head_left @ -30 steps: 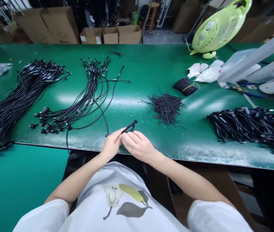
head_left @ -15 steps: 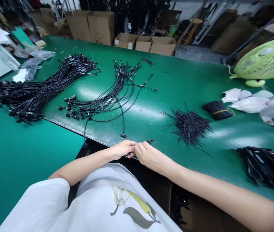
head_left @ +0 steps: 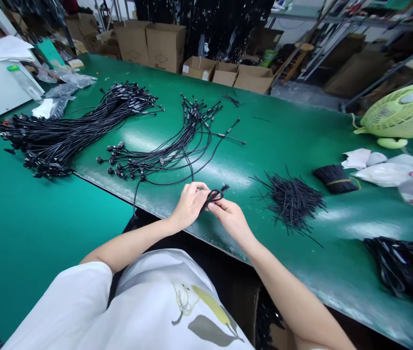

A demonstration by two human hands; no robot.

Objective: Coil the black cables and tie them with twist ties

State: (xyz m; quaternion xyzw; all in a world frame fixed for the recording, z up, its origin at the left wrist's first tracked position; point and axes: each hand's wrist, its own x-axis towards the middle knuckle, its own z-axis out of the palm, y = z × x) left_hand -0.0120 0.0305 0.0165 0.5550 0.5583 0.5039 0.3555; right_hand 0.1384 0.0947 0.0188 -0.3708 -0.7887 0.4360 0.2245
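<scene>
Both of my hands meet over the near edge of the green table (head_left: 272, 126). My left hand (head_left: 188, 204) and my right hand (head_left: 230, 217) pinch a thin black cable (head_left: 214, 195) that is folded into a small loop between them, its plug end sticking up to the right. One strand runs from my left hand back to a fan of loose black cables (head_left: 171, 146) lying just beyond. A heap of short black twist ties (head_left: 292, 199) lies to the right of my right hand.
A large bundle of black cables (head_left: 67, 131) lies at the far left. Bundled finished cables (head_left: 406, 270) sit at the right edge, a tied bunch of ties (head_left: 333, 178) and white bags (head_left: 381, 167) behind. A green fan (head_left: 403, 114) and cardboard boxes (head_left: 224, 73) line the far side.
My hands have lifted slightly and moved forward over the table, and the cable is now coiled in a visible loop between them. The view has swung further left.
</scene>
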